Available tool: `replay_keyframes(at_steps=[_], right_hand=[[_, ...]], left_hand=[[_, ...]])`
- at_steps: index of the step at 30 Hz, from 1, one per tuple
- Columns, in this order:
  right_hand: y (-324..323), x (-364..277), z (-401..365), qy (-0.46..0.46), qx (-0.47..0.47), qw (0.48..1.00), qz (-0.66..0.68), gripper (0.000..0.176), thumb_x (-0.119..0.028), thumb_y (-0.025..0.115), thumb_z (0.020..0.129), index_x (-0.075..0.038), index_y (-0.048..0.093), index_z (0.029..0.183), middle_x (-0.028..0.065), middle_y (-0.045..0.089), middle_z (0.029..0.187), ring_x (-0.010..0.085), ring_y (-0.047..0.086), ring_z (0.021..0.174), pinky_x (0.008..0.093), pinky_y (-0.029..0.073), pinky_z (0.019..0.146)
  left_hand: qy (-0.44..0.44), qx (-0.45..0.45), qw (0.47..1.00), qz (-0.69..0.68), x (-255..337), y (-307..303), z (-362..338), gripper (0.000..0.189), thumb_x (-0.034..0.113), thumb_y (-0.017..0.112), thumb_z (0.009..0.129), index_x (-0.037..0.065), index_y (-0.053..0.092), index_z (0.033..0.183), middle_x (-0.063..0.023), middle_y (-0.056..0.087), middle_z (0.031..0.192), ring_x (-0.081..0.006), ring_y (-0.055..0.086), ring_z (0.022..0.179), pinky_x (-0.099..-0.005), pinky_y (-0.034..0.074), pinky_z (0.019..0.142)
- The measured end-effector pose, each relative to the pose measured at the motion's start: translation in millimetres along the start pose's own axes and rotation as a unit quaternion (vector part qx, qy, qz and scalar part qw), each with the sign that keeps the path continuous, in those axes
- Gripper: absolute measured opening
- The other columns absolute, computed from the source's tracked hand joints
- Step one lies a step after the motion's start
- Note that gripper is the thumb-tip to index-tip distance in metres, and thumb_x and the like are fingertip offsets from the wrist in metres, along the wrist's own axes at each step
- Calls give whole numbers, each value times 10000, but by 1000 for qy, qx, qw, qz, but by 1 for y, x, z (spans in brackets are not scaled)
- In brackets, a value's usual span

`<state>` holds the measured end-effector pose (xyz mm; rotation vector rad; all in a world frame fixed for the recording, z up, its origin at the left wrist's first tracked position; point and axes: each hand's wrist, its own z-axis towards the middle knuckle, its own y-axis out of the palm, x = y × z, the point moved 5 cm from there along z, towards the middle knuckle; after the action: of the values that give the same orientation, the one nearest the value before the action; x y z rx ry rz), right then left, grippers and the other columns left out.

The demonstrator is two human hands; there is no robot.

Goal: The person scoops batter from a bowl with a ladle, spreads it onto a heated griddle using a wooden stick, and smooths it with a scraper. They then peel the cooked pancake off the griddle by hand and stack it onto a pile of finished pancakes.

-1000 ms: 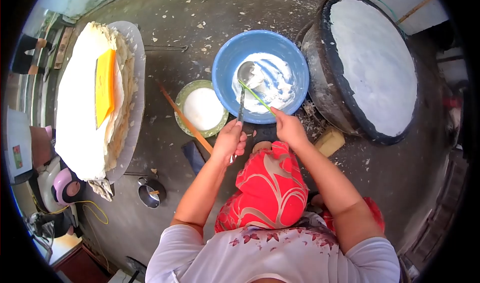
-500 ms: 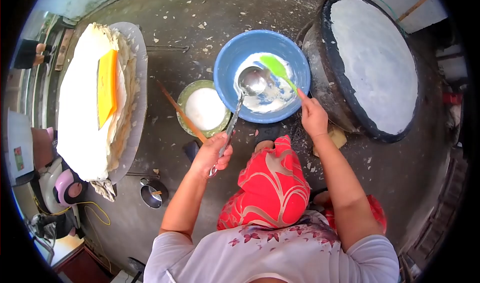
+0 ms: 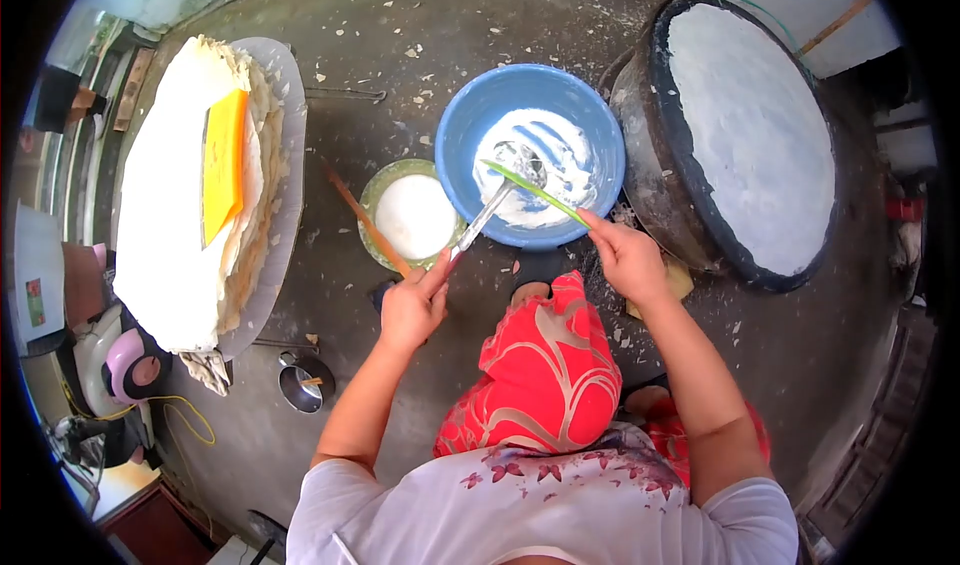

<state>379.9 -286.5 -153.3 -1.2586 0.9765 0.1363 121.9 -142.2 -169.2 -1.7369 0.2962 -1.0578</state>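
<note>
My left hand [image 3: 413,308] is closed round the handle of a metal ladle [image 3: 487,219], whose bowl is down in the white batter of a blue basin [image 3: 462,101]. In my right hand [image 3: 630,258] is a green spatula [image 3: 548,198], its blade seen edge-on over the ladle's bowl. Beside the basin stands a green-rimmed bowl of white liquid [image 3: 414,217]. A wooden stick [image 3: 366,215] leans across that bowl's left side, its lower end near my left hand.
At right is a large round griddle [image 3: 750,135] coated white. A stack of thin sheets [image 3: 165,205] stands at left with a yellow scraper [image 3: 224,165] on top. A small dark pot [image 3: 303,383] is on the floor. Part of another person [image 3: 82,103] shows far left.
The ladle's bowl has turned over and dipped into the batter. The spatula has tilted edge-on and moved down and left over it. My left hand has rotated on the ladle handle.
</note>
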Motion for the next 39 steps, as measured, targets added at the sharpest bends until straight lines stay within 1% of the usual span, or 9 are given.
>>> replay_keyframes(at_steps=[11, 14, 17, 24, 27, 29, 30, 32, 39], right_hand=[[0, 27, 15, 47, 21, 998, -23, 270, -138, 532, 835, -150, 590, 1099, 196, 593, 795, 336, 593, 701, 370, 460, 596], [2, 17, 5, 102, 13, 988, 118, 268, -115, 514, 868, -84, 571, 1127, 51, 582, 707, 96, 515, 583, 238, 430, 573], [6, 23, 0, 79, 31, 993, 79, 254, -142, 516, 863, -90, 581, 1104, 164, 628, 803, 162, 608, 677, 268, 453, 640], [28, 21, -10, 130, 21, 973, 188, 259, -133, 516, 859, -80, 579, 1104, 144, 639, 839, 158, 598, 696, 268, 461, 674], [41, 42, 3, 105, -37, 994, -17, 263, -90, 484, 857, -37, 571, 1100, 131, 635, 815, 154, 586, 674, 288, 470, 650], [63, 51, 10, 327, -172, 914, 170, 299, -60, 461, 846, -5, 545, 1128, 114, 608, 739, 157, 533, 589, 298, 456, 554], [71, 52, 18, 326, -176, 913, 171, 299, -60, 461, 846, -5, 545, 1128, 114, 608, 739, 157, 533, 589, 298, 456, 554], [97, 57, 29, 361, -182, 822, 401, 350, -53, 461, 832, 3, 508, 1174, 83, 558, 651, 150, 463, 519, 285, 418, 470], [87, 65, 32, 374, -179, 874, 254, 188, -148, 408, 883, -2, 520, 922, 56, 522, 679, 87, 355, 402, 241, 293, 344]], left_hand=[[93, 55, 986, 128, -4, -9, 1, 505, 103, 599, 739, 227, 505, 1219, -49, 446, 633, -213, 516, 551, -326, 445, 485], [80, 67, 990, 98, -11, -6, -2, 511, 103, 605, 734, 225, 505, 1220, -57, 433, 632, -210, 512, 545, -328, 439, 482], [73, 84, 993, 35, -14, -1, -7, 514, 85, 623, 726, 210, 515, 1213, -68, 448, 640, -210, 515, 550, -325, 435, 494], [-1, 70, 987, -144, -22, 16, -18, 492, 40, 627, 743, 138, 517, 1212, -67, 520, 681, -190, 519, 579, -262, 440, 555], [-47, 93, 932, -347, -31, 32, -34, 474, 35, 588, 796, 115, 476, 1250, -26, 520, 685, -138, 518, 611, -227, 445, 586], [-198, 29, 837, -509, -41, 45, -49, 498, 45, 527, 846, 113, 379, 1316, 4, 502, 695, -99, 476, 550, -207, 435, 519], [-201, 31, 837, -508, -40, 43, -55, 498, 45, 527, 846, 113, 379, 1316, 4, 502, 695, -99, 476, 550, -207, 435, 519], [-287, 19, 702, -652, -39, 49, -64, 503, 60, 489, 866, 118, 320, 1336, -9, 485, 665, -84, 404, 448, -192, 379, 413], [-344, 47, 678, -648, -70, 98, -53, 208, 163, 426, 906, 47, 456, 1076, -50, 500, 649, -115, 431, 446, -222, 366, 383]])
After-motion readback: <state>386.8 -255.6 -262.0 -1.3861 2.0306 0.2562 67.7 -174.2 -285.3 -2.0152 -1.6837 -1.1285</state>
